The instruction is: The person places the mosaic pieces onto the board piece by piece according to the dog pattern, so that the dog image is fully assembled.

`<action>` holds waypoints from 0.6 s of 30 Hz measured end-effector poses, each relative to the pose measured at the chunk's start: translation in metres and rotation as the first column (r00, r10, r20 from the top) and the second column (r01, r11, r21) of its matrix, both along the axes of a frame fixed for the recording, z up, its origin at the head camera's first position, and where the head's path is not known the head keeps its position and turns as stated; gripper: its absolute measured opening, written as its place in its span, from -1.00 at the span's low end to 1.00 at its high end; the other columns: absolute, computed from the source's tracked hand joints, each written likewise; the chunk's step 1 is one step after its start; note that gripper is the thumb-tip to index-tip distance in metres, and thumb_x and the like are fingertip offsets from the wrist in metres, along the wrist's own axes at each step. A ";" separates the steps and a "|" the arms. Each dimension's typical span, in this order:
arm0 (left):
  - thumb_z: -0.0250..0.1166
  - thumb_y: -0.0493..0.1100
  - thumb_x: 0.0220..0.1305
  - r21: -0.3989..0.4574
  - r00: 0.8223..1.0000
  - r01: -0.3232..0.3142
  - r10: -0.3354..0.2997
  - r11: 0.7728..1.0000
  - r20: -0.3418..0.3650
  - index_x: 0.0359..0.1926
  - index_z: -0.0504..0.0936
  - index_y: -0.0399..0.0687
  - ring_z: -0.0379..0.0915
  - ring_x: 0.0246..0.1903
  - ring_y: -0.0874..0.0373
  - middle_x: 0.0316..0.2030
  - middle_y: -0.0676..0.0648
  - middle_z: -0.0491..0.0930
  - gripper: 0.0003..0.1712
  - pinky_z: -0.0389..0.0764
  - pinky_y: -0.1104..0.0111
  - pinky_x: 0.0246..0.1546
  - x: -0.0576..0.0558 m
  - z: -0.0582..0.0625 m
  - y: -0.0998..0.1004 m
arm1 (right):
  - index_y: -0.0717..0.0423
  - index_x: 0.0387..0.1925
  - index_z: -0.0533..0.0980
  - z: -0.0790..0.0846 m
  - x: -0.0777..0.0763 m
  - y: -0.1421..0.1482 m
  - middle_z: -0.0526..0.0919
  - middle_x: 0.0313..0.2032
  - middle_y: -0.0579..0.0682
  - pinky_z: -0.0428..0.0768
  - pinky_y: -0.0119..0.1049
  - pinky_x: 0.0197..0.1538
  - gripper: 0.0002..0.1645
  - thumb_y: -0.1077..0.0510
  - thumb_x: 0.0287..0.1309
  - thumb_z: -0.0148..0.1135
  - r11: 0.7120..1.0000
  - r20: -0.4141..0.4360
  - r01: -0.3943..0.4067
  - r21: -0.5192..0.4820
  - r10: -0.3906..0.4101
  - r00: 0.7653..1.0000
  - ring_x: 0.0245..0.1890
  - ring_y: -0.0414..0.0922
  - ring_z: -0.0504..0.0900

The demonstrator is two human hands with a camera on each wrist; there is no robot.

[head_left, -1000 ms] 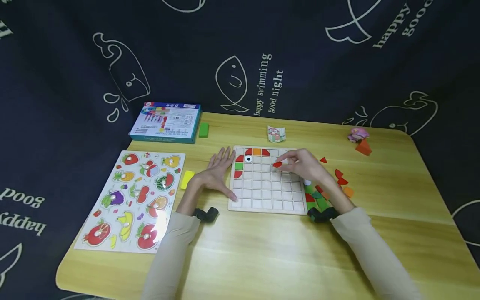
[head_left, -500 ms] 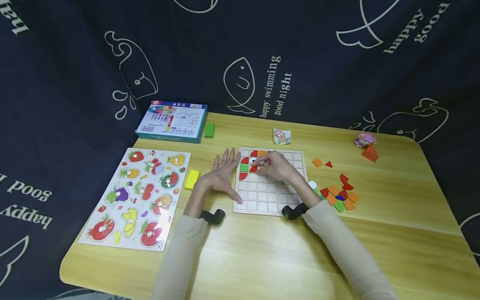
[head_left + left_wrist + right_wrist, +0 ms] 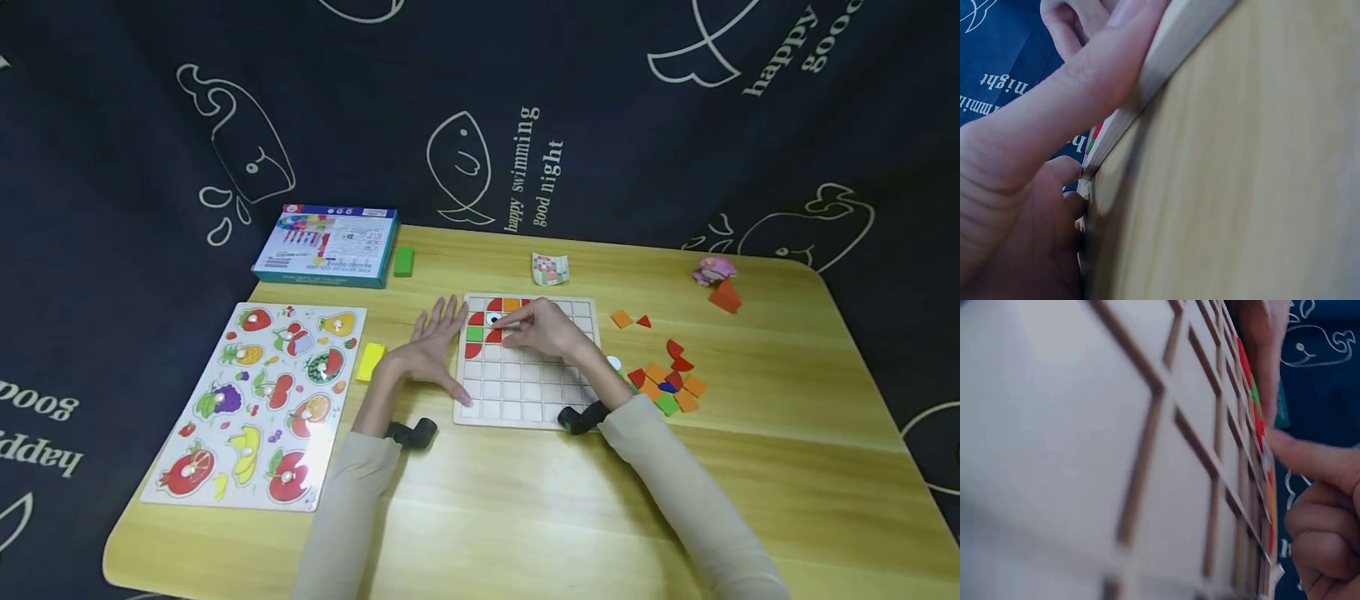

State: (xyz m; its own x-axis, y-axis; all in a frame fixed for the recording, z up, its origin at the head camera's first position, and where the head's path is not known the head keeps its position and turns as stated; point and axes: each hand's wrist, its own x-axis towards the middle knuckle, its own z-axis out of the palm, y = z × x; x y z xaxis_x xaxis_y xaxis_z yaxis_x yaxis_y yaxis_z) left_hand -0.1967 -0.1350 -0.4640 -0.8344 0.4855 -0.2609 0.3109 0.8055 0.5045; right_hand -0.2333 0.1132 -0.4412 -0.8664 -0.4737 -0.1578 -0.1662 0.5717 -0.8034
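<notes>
A wooden grid board [image 3: 512, 390] lies on the table with red quarter-circle tiles, a green square [image 3: 474, 334], an orange square [image 3: 511, 305] and a round eye tile [image 3: 492, 318] in its upper left cells. My left hand [image 3: 427, 354] rests along the board's left edge with fingers spread, its thumb at the lower left corner. My right hand [image 3: 546, 329] is over the upper part of the board. Its extended index fingertip touches down by the eye tile and the red quarter-circle tile [image 3: 492, 337] below it; the other fingers are curled in the right wrist view.
Loose colored tiles [image 3: 651, 392] lie right of the board. A small picture card [image 3: 551, 269] is behind it. To the left are a fruit puzzle board [image 3: 247, 417], a yellow block [image 3: 371, 362], a green block [image 3: 403, 261] and a box [image 3: 326, 247]. A pink toy [image 3: 714, 269] sits back right.
My right hand, which held a red tile over the board's middle right, has moved left, and that tile now lies below the eye tile. My left hand stays at the board's edge.
</notes>
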 end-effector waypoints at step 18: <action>0.58 0.44 -0.53 0.039 1.000 0.016 -0.017 0.999 0.014 0.52 -0.47 0.05 -0.81 0.49 -0.05 0.50 -0.12 -0.66 0.79 -0.53 -0.08 0.49 0.003 0.003 0.000 | 0.13 0.11 0.57 0.018 0.044 0.216 0.21 -0.74 -0.24 0.17 -0.31 -0.64 -0.38 -0.07 0.05 0.42 0.849 -0.047 0.494 0.187 -0.494 0.868 -0.69 -0.25 0.21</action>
State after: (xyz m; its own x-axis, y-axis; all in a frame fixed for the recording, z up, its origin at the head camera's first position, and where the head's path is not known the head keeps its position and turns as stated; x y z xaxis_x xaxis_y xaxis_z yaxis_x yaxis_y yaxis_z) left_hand -0.1937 -0.1346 -0.4608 -0.8226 0.5091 -0.2534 0.3167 0.7802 0.5394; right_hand -0.1891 0.3292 -0.4233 -0.9776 0.0552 -0.2031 0.1804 0.7165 -0.6738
